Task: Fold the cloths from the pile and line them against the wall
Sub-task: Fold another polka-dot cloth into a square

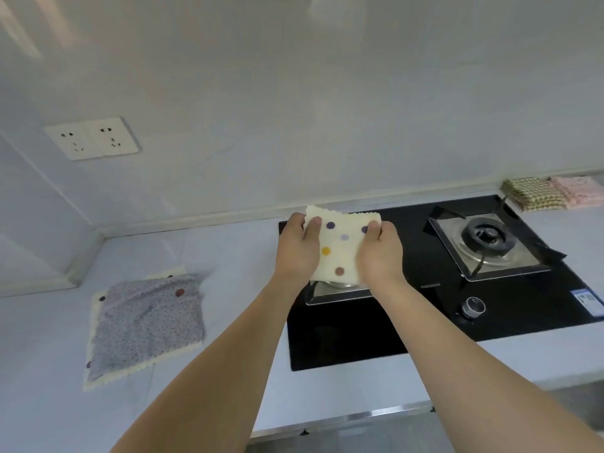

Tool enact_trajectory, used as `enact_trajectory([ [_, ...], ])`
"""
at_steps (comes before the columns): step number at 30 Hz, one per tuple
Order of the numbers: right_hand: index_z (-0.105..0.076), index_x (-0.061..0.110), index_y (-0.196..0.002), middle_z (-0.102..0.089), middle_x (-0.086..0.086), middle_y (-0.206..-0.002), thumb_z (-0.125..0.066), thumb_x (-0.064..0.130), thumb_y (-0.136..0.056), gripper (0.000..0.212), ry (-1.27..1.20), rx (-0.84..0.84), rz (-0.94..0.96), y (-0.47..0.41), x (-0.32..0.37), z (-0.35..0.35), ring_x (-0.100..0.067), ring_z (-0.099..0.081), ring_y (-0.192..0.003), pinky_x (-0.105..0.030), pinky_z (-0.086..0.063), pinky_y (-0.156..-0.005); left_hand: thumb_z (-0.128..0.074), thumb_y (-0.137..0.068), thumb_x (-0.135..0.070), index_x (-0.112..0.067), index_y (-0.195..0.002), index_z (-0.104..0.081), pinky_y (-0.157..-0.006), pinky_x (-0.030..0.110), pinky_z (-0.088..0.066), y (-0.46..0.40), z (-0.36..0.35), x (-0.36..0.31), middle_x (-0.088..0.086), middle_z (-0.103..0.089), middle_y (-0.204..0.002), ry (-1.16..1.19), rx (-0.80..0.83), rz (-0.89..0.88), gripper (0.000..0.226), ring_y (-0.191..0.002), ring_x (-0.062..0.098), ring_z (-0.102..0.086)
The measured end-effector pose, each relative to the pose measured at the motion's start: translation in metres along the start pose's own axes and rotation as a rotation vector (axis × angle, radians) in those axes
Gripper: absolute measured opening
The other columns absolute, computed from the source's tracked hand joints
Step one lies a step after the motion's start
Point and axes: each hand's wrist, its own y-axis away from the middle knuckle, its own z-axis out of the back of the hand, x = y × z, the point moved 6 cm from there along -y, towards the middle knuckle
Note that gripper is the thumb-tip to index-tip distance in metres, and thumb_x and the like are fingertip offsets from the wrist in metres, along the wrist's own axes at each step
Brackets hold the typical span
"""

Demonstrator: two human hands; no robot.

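Note:
A cream cloth with coloured dots (341, 243), folded small, is held up above the left side of the stove. My left hand (299, 248) grips its left edge, thumb on the front. My right hand (380, 253) grips its right edge the same way. The pile (143, 322) lies flat on the counter to the left: a lilac speckled cloth on top of a cream dotted one. Two folded cloths stand against the wall at the far right, a green-checked cloth (532, 194) and a pink cloth (580, 190) beside it.
A black glass gas stove (425, 322) fills the counter's middle, with a burner (487, 238) at right and a knob (473, 307) near its front. A double wall socket (93, 137) sits at upper left. The white counter (228, 266) meets the wall behind.

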Motion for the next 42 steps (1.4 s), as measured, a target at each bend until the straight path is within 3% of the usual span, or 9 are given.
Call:
enact_trajectory([
  [3, -0.05, 0.012, -0.103, -0.049, 0.008, -0.085, -0.026, 0.03, -0.104, 0.03, 0.022, -0.007, 0.035, -0.029, -0.008, 0.059, -0.003, -0.047, -0.074, -0.027, -0.034, -0.063, -0.044, -0.1, -0.031, -0.018, -0.091, -0.051, -0.067, 0.032, -0.049, 0.005, -0.06, -0.022, 0.001, -0.06, -0.081, 0.009, 0.019, 0.005, 0.017, -0.071, 0.016, -0.056],
  [15, -0.051, 0.016, -0.103, -0.059, -0.005, -0.103, -0.03, 0.033, -0.104, 0.027, -0.083, -0.034, -0.173, -0.136, -0.072, 0.187, -0.017, -0.056, -0.086, -0.034, -0.042, -0.078, -0.04, -0.102, -0.036, -0.019, -0.105, -0.049, -0.07, 0.034, -0.05, -0.008, -0.239, -0.061, -0.002, -0.059, -0.085, -0.103, 0.118, 0.038, 0.02, -0.078, 0.019, -0.06],
  [20, -0.054, 0.014, -0.104, -0.061, -0.006, -0.104, -0.03, 0.034, -0.103, 0.031, -0.097, -0.137, -0.244, -0.189, -0.108, 0.262, -0.023, -0.059, -0.093, -0.041, -0.049, -0.087, -0.041, -0.102, -0.03, -0.015, -0.097, -0.049, -0.056, 0.017, -0.042, -0.017, -0.341, -0.082, -0.008, -0.053, -0.078, -0.089, 0.231, 0.027, 0.017, -0.067, 0.008, -0.052],
  [24, -0.053, 0.016, -0.098, -0.061, -0.008, -0.103, -0.031, 0.032, -0.101, 0.028, -0.124, -0.169, -0.255, -0.239, -0.132, 0.338, -0.024, -0.059, -0.092, -0.045, -0.051, -0.088, -0.043, -0.1, -0.031, -0.013, -0.096, -0.053, -0.072, 0.039, -0.052, -0.015, -0.436, -0.107, 0.002, -0.06, -0.086, -0.059, 0.307, 0.058, 0.021, -0.078, 0.021, -0.059],
  [28, -0.056, 0.016, -0.093, -0.064, -0.013, -0.102, -0.037, 0.032, -0.099, 0.026, -0.204, -0.112, -0.322, -0.286, -0.156, 0.412, -0.031, -0.063, -0.092, -0.049, -0.055, -0.085, -0.045, -0.099, -0.03, -0.023, -0.089, -0.052, -0.064, 0.027, -0.046, -0.016, -0.514, -0.142, -0.003, -0.06, -0.086, -0.021, 0.35, 0.111, 0.014, -0.08, 0.018, -0.058],
  [31, -0.062, 0.014, -0.097, -0.068, -0.014, -0.102, -0.044, 0.031, -0.1, 0.024, -0.38, -0.023, -0.435, -0.317, -0.168, 0.458, -0.032, -0.066, -0.09, -0.048, -0.057, -0.081, -0.048, -0.099, -0.028, -0.022, -0.088, -0.054, -0.051, 0.026, -0.048, -0.016, -0.558, -0.159, 0.003, -0.064, -0.088, -0.008, 0.441, 0.192, 0.014, -0.071, 0.02, -0.061],
  [36, -0.06, 0.007, -0.12, -0.07, -0.012, -0.102, -0.042, 0.029, -0.102, 0.034, -0.902, 0.17, -0.608, -0.349, -0.174, 0.499, -0.026, -0.067, -0.088, -0.034, -0.058, -0.066, -0.051, -0.097, -0.023, -0.016, -0.086, -0.056, -0.052, 0.03, -0.05, -0.032, -0.614, -0.171, 0.01, -0.069, -0.095, 0.132, 0.397, 0.286, 0.014, -0.08, 0.026, -0.069],
  [39, -0.058, 0.002, -0.125, -0.067, -0.015, -0.109, -0.044, 0.031, -0.099, 0.041, -1.091, 0.123, -0.644, -0.364, -0.192, 0.523, -0.03, -0.065, -0.09, -0.035, -0.056, -0.073, -0.05, -0.095, -0.02, -0.015, -0.092, -0.053, -0.059, 0.032, -0.052, -0.042, -0.655, -0.174, 0.008, -0.066, -0.092, 0.113, 0.399, 0.315, 0.006, -0.075, 0.022, -0.065],
  [42, -0.055, 0.0, -0.125, -0.062, -0.018, -0.118, -0.048, 0.029, -0.096, 0.042, -1.217, 0.01, -0.664, -0.387, -0.214, 0.554, -0.035, -0.063, -0.096, -0.042, -0.053, -0.077, -0.049, -0.095, -0.014, -0.016, -0.1, -0.055, -0.049, 0.027, -0.053, -0.053, -0.704, -0.18, 0.003, -0.066, -0.093, 0.151, 0.426, 0.354, 0.008, -0.072, 0.017, -0.067],
])
